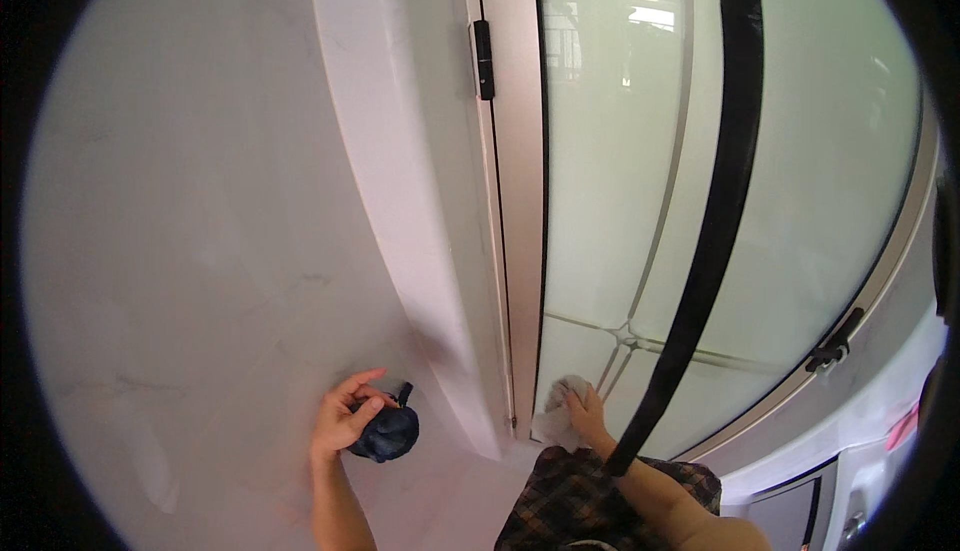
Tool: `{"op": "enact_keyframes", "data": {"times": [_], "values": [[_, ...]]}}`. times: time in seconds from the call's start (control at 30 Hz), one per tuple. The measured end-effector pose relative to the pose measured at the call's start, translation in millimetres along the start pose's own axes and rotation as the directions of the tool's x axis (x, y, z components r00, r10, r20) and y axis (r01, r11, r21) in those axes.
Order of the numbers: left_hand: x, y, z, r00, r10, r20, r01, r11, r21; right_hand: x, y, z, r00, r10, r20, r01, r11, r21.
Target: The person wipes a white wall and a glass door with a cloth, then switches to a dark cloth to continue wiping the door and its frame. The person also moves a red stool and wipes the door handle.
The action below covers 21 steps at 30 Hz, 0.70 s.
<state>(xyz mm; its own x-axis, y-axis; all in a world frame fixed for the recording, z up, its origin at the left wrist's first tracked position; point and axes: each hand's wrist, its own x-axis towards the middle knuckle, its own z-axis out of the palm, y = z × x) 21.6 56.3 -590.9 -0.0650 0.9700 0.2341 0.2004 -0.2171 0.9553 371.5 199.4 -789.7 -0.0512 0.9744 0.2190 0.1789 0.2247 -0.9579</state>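
Observation:
My right hand (pixel 589 410) grips a crumpled pale grey cloth (pixel 564 408) against the low part of a frosted glass door panel (pixel 600 236). To the left, my left hand (pixel 349 417) has its fingers bent and the thumb forward. The hand overlaps a round dark blue object (pixel 386 435), perhaps of fabric, with a short black piece (pixel 405 393) sticking up from it. Whether the fingers hold this object or only lie against it cannot be made out. Behind it is a pale marbled wall (pixel 210 213).
A beige metal frame (pixel 517 198) with a black hinge (pixel 482 59) borders the glass. A black latch handle (pixel 836 341) sits on the far right frame. One black strap (pixel 731 153) crosses the view. Something pink (pixel 902 427) shows at the right rim, above a grey panel (pixel 787 513).

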Motion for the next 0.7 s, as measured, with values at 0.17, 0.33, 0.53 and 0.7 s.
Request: {"op": "enact_keyframes", "data": {"times": [0.17, 0.33, 0.53, 0.7], "values": [[-1.7, 0.5, -4.7, 1.000, -0.018, 0.000, 0.018, 1.000, -0.006, 24.9, -56.6, 35.3, 0.998, 0.050, -0.023, -0.043, 0.964, 0.263], [7.1, -1.4, 0.4, 0.999, -0.002, 0.051, 0.003, 0.999, -0.032, 24.2, 33.2, -53.2, 0.956, 0.167, -0.241, 0.001, 0.820, 0.572], [-2.3, -6.2, -6.9, 1.000, 0.012, 0.010, -0.012, 1.000, 0.011, -26.2, -57.4, -184.1, 0.719, -0.173, -0.674, 0.122, 0.985, -0.123], [-0.4, -0.5, -0.4, 1.000, -0.015, -0.001, 0.015, 1.000, 0.008, -55.4, -194.3, -210.5, -0.043, -0.564, -0.825, 0.447, 0.727, -0.520]]}}
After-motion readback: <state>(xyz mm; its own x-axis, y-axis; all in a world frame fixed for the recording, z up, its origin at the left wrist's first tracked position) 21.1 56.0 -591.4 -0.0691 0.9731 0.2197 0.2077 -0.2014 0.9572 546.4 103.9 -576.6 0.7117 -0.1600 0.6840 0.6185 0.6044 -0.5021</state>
